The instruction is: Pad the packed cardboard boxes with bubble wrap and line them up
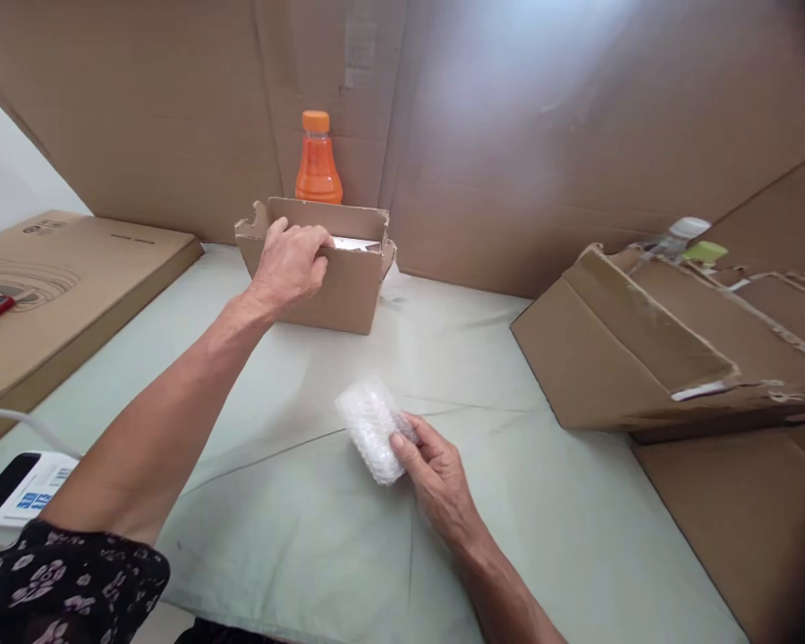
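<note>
Cardboard-walled table (322, 537); printed flat box (54, 277), unreadable.

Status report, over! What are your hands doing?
Left hand gripping small cardboard box rim. Right hand holding bubble-wrapped bundle. Orange bottle behind box.

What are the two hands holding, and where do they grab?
The right hand pinches the bubble-wrapped bundle at its near end. The left hand grips the small cardboard box by its front top edge.

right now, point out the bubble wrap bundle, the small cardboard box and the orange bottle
bubble wrap bundle (368, 425), head view, its bare upper half
small cardboard box (349, 286), head view, front wall
orange bottle (317, 170), head view, its body
</note>
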`<state>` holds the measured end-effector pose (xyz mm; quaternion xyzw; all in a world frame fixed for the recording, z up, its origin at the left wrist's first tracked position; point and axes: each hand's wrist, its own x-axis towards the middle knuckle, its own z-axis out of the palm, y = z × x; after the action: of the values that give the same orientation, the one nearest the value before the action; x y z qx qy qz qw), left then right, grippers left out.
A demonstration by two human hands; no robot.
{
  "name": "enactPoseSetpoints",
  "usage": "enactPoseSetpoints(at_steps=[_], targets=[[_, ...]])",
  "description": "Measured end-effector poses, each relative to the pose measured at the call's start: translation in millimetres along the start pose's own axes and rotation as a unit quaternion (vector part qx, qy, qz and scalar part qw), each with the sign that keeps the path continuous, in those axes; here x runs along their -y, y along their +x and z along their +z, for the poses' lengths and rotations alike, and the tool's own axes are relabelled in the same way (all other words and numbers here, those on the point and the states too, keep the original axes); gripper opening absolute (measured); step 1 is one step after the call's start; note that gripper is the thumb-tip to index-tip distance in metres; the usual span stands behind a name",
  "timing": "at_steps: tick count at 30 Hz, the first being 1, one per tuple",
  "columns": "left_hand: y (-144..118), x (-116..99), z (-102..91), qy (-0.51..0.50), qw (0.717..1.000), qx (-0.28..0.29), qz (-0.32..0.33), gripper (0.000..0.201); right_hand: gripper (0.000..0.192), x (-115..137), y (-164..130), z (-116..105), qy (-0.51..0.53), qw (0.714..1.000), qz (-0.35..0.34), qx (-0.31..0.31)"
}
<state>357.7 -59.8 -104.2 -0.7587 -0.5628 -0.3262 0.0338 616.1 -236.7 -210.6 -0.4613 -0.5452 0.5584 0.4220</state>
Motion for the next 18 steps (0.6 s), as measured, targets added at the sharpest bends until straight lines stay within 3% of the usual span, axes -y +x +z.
enactPoseSetpoints(at_steps=[4, 6, 8, 12, 14, 18], targets=[[-42.5, -19.2, -22.0, -0.006, 0.998, -0.006, 0.057, 0.021, 0.039, 17.9, -4.7, -28.1, 0.026, 0.986, -0.037, -0.162], [-70.4, -38.6, -36.8, -0.005, 0.997, -0.002, 0.079, 0.023, 0.038, 27.0, -6.2, -40.8, 0.049, 0.964, -0.073, -0.249], [-99.6, -62.0, -53.5, 0.000, 0.995, 0.011, 0.101, 0.025, 0.036, 38.8, -8.1, -48.9, 0.065, 0.946, -0.109, -0.297], [-151.6, -97.8, -86.2, -0.018, 0.988, 0.055, 0.140, 0.027, 0.031, 72.2, -18.0, -53.1, 0.052, 0.928, -0.159, -0.332], [-169.3, -99.6, -98.2, -0.029, 0.989, 0.028, 0.139, 0.023, 0.030, 90.0, -25.2, -53.0, 0.037, 0.924, -0.169, -0.341], [-186.9, -79.0, -106.8, -0.017, 0.994, -0.075, 0.080, 0.024, 0.030, 120.4, -30.7, -49.4, -0.056, 0.935, -0.178, -0.301]])
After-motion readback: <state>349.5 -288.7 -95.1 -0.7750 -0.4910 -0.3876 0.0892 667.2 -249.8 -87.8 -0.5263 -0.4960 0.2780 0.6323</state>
